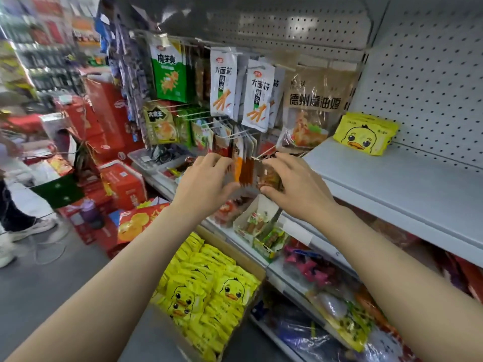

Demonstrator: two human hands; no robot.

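Restocking in progress. My left hand [206, 178] has its fingers curled on the hanging packets [245, 171], steadying them on the peg hook [265, 152]. My right hand [295, 184] pinches a loose packet [270, 177] at the hook's tip. Judged not yet threaded; seating it remains

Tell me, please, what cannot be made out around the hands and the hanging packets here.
- Head view: print on the small packet the right hand pinches, half covered by that hand, blurred.
- Head view: whether it hangs on the hook yet, masked by the hanging packets the left hand grips.
- Head view: the person at left, cut off by the edge.
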